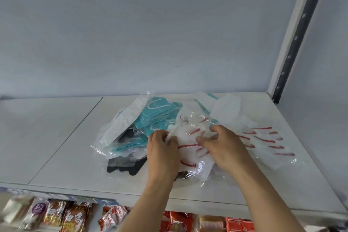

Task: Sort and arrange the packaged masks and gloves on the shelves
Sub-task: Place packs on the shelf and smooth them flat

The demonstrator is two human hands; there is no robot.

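Crowding the white shelf (56,137), teal mask packets (156,117) lying far-left; both hands (162,153) (224,149) pinching curled fingers on a clear-wrapped, red-striped white glove pack (190,143).

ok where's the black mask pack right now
In the head view, the black mask pack lies at the pile's bottom front-left on the shelf, under teal mask packs, just left of the left hand.
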